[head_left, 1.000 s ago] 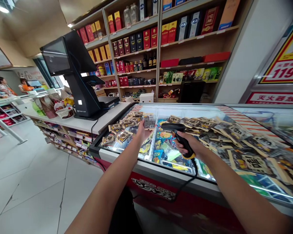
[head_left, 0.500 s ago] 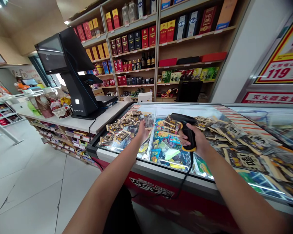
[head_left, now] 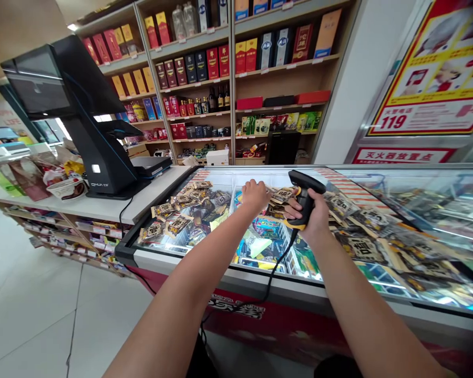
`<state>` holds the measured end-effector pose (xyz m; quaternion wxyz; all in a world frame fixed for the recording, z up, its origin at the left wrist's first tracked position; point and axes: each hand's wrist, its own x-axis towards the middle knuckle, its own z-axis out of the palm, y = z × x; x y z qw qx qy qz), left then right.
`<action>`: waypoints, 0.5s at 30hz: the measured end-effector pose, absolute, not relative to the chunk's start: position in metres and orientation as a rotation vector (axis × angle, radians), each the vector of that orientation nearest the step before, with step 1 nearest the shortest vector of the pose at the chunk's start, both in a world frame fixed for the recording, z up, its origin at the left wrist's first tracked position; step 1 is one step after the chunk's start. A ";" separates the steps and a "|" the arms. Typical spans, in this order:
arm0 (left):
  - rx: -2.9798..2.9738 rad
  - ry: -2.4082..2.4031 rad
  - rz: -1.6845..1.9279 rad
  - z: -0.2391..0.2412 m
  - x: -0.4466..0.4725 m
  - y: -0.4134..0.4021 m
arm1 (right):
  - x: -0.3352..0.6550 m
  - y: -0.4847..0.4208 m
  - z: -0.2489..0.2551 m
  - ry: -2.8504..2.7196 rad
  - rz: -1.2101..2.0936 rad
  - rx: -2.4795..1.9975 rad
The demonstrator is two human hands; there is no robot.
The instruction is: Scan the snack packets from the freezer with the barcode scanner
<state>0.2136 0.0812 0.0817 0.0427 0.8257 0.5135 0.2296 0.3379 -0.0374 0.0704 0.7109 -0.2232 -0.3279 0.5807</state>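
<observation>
My right hand point(head_left: 316, 216) is wrapped round the grip of a black barcode scanner point(head_left: 305, 185) with yellow trim, its head pointing left. The scanner's black cable point(head_left: 275, 269) hangs over the front of a chest freezer point(head_left: 260, 279). My left hand point(head_left: 254, 194) lies knuckles up on the snack packets point(head_left: 281, 195) spread over the freezer's glass lid, just left of the scanner. Its fingers curl down onto the pile, and whatever is under them is hidden.
More packets lie on the lid at left point(head_left: 173, 212) and right point(head_left: 362, 244). A black till terminal point(head_left: 84, 110) stands on a white counter point(head_left: 102, 208) to the left. Shelves of boxed bottles point(head_left: 220, 73) fill the back wall; a red and yellow poster point(head_left: 429, 79) hangs at right.
My left hand held up a small packet before; it has moved right and down onto the pile. The scanner hand rose and drew in beside it. My view has swung right.
</observation>
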 end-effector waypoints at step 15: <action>2.562 2.052 0.518 0.044 0.016 0.073 | 0.334 -0.038 0.072 -0.765 1.321 -0.519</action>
